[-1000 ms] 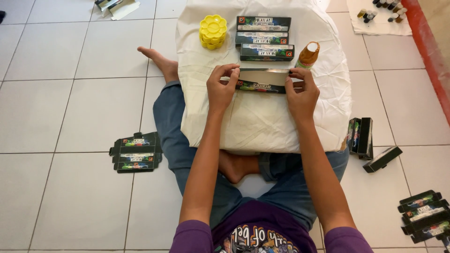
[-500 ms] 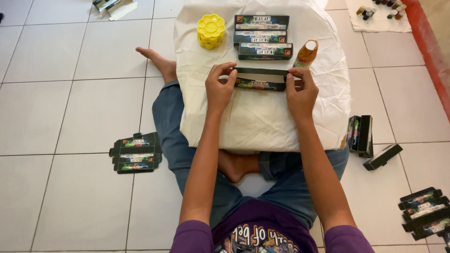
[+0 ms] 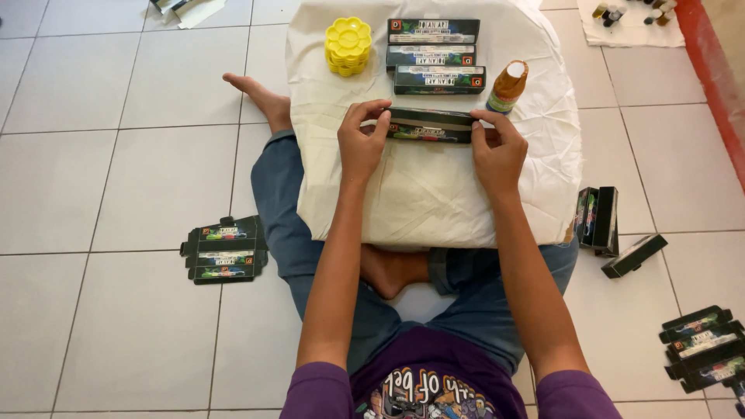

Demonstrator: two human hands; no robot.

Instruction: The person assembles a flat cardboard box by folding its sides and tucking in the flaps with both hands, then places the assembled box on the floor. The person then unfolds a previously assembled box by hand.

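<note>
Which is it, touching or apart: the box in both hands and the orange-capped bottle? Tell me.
Apart. The head view shows white cloth between the held box and the orange-capped bottle; the right hand grips the box's end just below the bottle.

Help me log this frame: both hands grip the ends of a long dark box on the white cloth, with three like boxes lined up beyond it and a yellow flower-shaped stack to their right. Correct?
Not quite. The head view shows the yellow flower-shaped stack to the left of the three boxes, not the right; a small orange-capped bottle stands on their right. The rest holds: left hand and right hand grip the ends of the long dark box on the white cloth.
</note>
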